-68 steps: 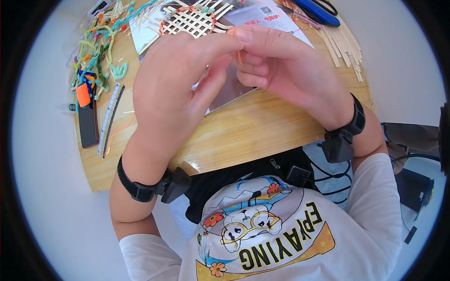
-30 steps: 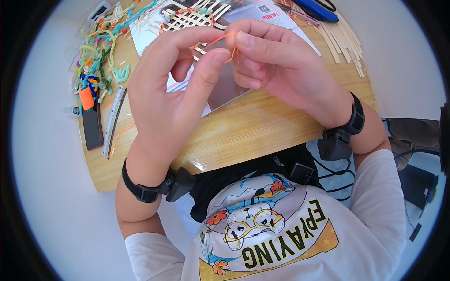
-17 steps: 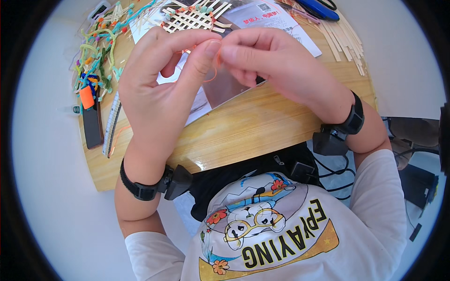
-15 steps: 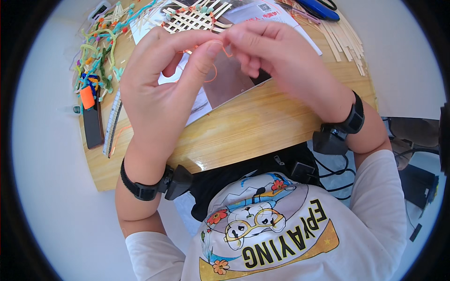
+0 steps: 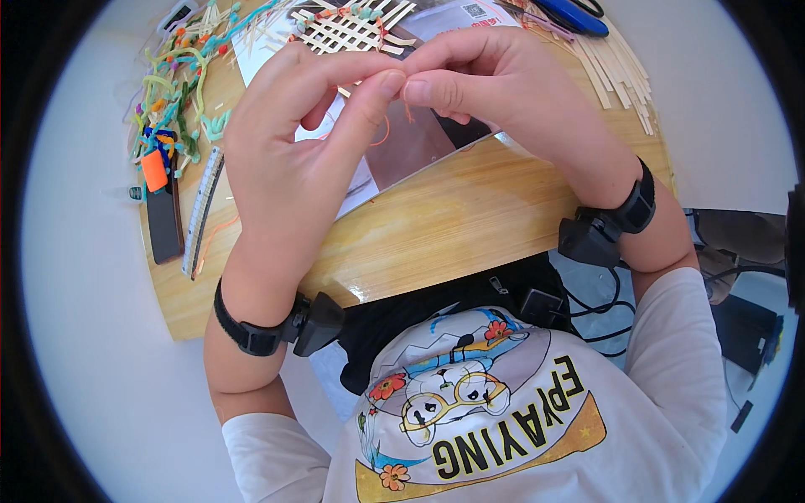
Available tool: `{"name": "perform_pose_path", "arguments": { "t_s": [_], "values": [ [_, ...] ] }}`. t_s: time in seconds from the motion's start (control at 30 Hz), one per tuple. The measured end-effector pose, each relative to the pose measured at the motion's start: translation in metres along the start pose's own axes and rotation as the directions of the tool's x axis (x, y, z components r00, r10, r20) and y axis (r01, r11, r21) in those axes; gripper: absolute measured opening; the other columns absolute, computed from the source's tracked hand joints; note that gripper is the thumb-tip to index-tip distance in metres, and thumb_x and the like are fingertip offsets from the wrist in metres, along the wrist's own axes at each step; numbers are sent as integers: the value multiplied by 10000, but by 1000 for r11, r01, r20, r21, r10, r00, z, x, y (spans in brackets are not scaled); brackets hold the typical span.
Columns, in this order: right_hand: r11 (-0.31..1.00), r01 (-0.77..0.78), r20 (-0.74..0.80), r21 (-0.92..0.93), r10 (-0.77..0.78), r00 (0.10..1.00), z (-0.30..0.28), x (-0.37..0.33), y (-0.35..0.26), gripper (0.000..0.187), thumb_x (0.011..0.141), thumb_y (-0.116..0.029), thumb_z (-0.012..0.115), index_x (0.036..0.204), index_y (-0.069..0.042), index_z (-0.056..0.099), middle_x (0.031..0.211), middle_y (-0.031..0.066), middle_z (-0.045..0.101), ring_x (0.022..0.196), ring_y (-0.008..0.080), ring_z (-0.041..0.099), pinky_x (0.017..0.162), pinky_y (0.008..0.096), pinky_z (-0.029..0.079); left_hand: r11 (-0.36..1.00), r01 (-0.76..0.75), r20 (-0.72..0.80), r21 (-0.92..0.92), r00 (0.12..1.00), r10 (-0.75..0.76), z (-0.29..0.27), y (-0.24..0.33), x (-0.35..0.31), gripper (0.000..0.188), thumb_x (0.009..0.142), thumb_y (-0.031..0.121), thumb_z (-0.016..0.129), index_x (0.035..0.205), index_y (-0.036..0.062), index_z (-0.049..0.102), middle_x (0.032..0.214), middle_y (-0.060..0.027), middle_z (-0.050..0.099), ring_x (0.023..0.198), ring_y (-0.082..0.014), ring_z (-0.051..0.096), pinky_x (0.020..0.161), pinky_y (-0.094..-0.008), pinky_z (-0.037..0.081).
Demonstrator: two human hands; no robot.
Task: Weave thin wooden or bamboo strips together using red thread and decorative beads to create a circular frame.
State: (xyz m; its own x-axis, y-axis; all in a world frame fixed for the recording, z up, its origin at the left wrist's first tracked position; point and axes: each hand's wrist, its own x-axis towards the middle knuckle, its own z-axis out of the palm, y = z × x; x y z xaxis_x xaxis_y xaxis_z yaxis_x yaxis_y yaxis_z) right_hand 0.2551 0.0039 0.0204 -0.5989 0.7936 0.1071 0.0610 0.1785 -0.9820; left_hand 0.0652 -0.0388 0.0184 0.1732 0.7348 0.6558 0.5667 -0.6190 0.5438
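Thumb and forefinger of my left hand point(image 5: 310, 126) are pinched together on an orange thread point(image 5: 387, 127), which hangs in a thin loop beneath. My right hand point(image 5: 486, 84) meets it fingertip to fingertip, also pinching, with a short orange end point(image 5: 409, 113) dangling below its thumb. Whatever sits between the fingertips is hidden. Just beyond the hands lies a round woven piece of pale flat strips point(image 5: 340, 35), edged with orange and turquoise yarn or beads. It rests on a printed sheet point(image 5: 394, 159) that the hands partly cover.
At the left lie a tangle of coloured yarn point(image 5: 180, 92), a dark phone-like slab point(image 5: 165, 222), an orange piece point(image 5: 154, 170) and a clear ruler point(image 5: 201, 210). Pale strips point(image 5: 616, 71) and a blue-handled tool point(image 5: 574, 15) are at the far right of the wooden table point(image 5: 436, 222).
My right hand has shifted slightly, its thumb and forefinger now closed tight against the left fingertips. The small orange loop near them now hangs as a straight end.
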Motion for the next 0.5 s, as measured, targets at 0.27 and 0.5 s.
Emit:
{"name": "perform_pose_path", "arguments": {
  "t_s": [0.27,0.5],
  "values": [
    [890,-117,118,442,72,990,2,0,8,204,861,-225,650,922,-32,679,673,-21,565,590,45,454,536,194,370,938,236,-36,-255,967,-253,7,7,-1,193,762,64,683,955,69,675,639,14,464,571,-80,379,506,-237,316],
    [637,-178,173,750,71,982,10,-3,12,215,896,-204,605,985,-12,645,652,-37,498,584,42,431,544,202,367,942,-326,-26,83,944,329,6,-7,0,346,717,-36,723,1034,55,622,773,16,587,578,-75,369,507,-207,293]
  ]
}}
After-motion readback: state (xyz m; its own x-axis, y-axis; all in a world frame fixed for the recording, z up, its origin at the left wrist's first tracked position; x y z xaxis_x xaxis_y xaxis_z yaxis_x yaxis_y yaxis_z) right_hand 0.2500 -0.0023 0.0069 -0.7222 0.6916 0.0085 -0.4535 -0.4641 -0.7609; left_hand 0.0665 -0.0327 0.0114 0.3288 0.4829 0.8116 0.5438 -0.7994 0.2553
